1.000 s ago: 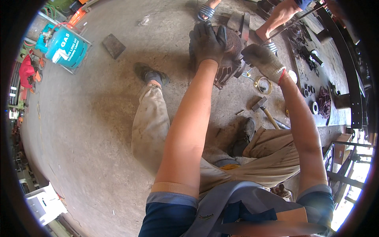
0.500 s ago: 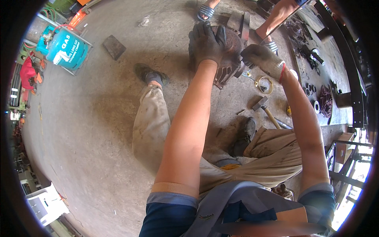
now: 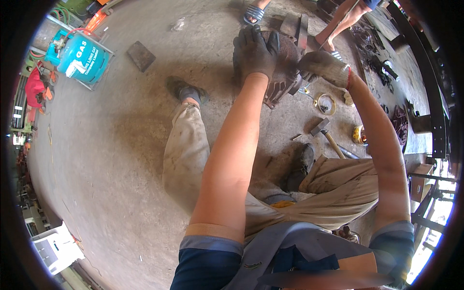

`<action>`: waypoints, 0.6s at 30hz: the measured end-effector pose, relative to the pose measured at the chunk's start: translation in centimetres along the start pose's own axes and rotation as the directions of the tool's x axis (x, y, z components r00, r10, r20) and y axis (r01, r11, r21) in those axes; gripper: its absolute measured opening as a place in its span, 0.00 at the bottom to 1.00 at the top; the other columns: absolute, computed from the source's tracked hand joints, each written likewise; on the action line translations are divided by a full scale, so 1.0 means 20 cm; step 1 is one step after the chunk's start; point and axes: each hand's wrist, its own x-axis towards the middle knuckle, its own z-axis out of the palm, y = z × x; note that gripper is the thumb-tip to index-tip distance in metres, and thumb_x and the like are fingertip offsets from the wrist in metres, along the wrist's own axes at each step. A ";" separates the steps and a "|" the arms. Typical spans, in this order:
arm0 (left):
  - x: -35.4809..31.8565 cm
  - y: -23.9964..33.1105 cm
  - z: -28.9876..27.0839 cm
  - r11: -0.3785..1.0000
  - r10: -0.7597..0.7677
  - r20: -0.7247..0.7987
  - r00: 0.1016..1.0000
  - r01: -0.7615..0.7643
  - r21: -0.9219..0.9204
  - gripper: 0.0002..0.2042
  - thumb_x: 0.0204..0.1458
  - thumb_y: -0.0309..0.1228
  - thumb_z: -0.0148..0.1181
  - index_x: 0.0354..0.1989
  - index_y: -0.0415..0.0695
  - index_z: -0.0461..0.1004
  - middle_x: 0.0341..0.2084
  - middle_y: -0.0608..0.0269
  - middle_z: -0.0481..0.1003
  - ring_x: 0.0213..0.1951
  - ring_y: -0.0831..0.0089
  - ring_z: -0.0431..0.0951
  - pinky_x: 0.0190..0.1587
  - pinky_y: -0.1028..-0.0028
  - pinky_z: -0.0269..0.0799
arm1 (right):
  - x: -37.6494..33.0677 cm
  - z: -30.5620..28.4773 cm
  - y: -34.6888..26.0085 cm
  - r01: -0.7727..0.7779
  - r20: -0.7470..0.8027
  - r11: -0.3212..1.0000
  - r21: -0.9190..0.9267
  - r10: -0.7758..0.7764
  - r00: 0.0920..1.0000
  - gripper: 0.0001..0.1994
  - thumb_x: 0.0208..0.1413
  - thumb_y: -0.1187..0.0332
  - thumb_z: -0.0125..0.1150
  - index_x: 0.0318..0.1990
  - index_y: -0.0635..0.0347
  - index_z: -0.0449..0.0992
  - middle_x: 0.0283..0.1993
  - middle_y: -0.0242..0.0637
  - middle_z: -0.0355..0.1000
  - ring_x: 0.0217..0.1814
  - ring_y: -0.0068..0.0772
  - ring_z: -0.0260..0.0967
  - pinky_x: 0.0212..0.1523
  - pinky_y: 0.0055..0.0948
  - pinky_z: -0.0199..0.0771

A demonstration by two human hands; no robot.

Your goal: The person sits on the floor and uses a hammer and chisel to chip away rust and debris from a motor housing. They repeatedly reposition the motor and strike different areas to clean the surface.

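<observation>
Seen with left hand point(image 3: 255, 52) flat on rusted metal housing point(image 3: 288, 57), right hand point(image 3: 325, 68) curled beside it, grip unclear. Probably heavy, stiff; best held by outer edges.

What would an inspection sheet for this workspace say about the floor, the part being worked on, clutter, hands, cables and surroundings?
Surface: concrete floor, stained and unevenly darkened.
Job's things: rusty-brown, slotted metal part, partly hidden by the hands.
Clutter: hammer and small yellow can to the near right; dark flat slab to the left.
Hands: left hand, dark-gloved, laid on the part; right hand, gloved and curled at its right side, grip contents hidden.
Cables: red hose arching over a blue-green cylinder; electrical cables, nothing seen for certain.
Surroundings: another person's striped sandal beyond the part; dark metal frame at right.
</observation>
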 end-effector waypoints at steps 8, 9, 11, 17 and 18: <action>0.00 0.01 -0.03 0.998 -0.055 0.078 0.995 0.055 0.003 0.20 0.60 0.47 0.57 0.47 0.41 0.72 0.43 0.50 0.75 0.48 0.50 0.74 0.53 0.55 0.68 | -0.01 0.08 -0.01 0.101 -0.080 0.991 -0.093 -0.109 0.991 0.13 0.64 0.69 0.56 0.51 0.62 0.80 0.49 0.43 0.78 0.52 0.41 0.76 0.56 0.35 0.75; 0.00 0.01 -0.02 0.999 -0.052 0.080 0.995 0.052 0.005 0.20 0.60 0.47 0.57 0.47 0.41 0.72 0.43 0.50 0.75 0.48 0.51 0.74 0.53 0.56 0.68 | -0.02 0.10 -0.01 0.119 -0.083 0.985 -0.121 -0.130 0.988 0.12 0.63 0.72 0.55 0.50 0.63 0.79 0.49 0.42 0.77 0.52 0.41 0.76 0.56 0.36 0.75; 0.00 0.01 -0.02 0.998 -0.062 0.094 0.994 0.061 0.012 0.20 0.60 0.47 0.57 0.47 0.42 0.72 0.44 0.50 0.75 0.49 0.52 0.74 0.53 0.56 0.68 | -0.04 0.14 -0.01 0.116 -0.148 0.989 -0.096 -0.129 0.980 0.12 0.63 0.73 0.54 0.50 0.62 0.79 0.48 0.43 0.76 0.50 0.44 0.75 0.54 0.36 0.76; -0.01 -0.01 0.01 0.994 -0.069 0.177 0.982 0.083 -0.073 0.25 0.61 0.48 0.53 0.49 0.33 0.71 0.48 0.44 0.73 0.52 0.45 0.71 0.56 0.52 0.66 | -0.02 0.24 0.00 0.025 -0.177 0.938 -0.345 -0.092 0.980 0.12 0.58 0.73 0.55 0.48 0.59 0.79 0.46 0.42 0.76 0.49 0.46 0.75 0.51 0.39 0.77; -0.01 -0.02 0.02 0.997 -0.044 0.119 0.992 0.052 -0.064 0.25 0.61 0.48 0.53 0.49 0.33 0.71 0.48 0.44 0.73 0.51 0.45 0.71 0.55 0.52 0.67 | -0.02 0.25 0.00 0.034 -0.201 0.953 -0.302 -0.098 0.975 0.12 0.58 0.73 0.55 0.48 0.57 0.79 0.47 0.41 0.76 0.50 0.45 0.75 0.52 0.38 0.77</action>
